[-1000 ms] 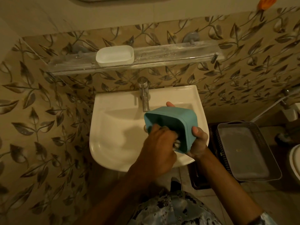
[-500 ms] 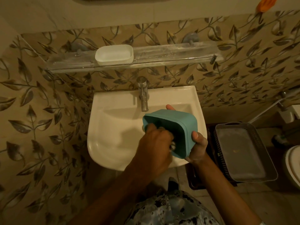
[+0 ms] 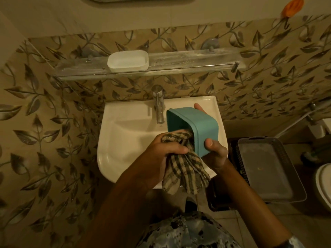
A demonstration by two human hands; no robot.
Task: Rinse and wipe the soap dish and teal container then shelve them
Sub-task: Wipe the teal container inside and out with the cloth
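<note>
— So, where is the teal container (image 3: 197, 129) at this moment?

— Centre of the frame, held above the right half of the white sink (image 3: 125, 138), just right of the chrome tap (image 3: 158, 104). It is tipped on its side with its open mouth facing left and toward the camera.

— Which hand has it?

— The right hand (image 3: 214, 149). Its grip is wrapped around the container: the thumb presses the near lower edge, and fingertips show past the far upper edge.

— And the other hand?

— The left hand (image 3: 164, 151) is closed on a checked cloth (image 3: 186, 169). Its grip bunches the cloth tightly, and the upper end of the cloth is pushed into the container's mouth. The rest of the cloth hangs down below both hands, over the sink's front rim.

— Is the cloth touching the inside wall?

— It seems to, but the interior is dark and the cloth fills the opening, so I cannot be sure how deep it goes.

— What about the soap dish?

— The white soap dish (image 3: 128, 60) sits upright on the glass shelf (image 3: 188, 63), upper centre of the frame, toward the shelf's left half and well apart from the hands.

— Anything else nearby?

— A grey tray (image 3: 268, 169) lies low at the right of the frame, beside the sink, and an orange thing (image 3: 293, 6) is fixed to the wall in the upper right corner.
</note>
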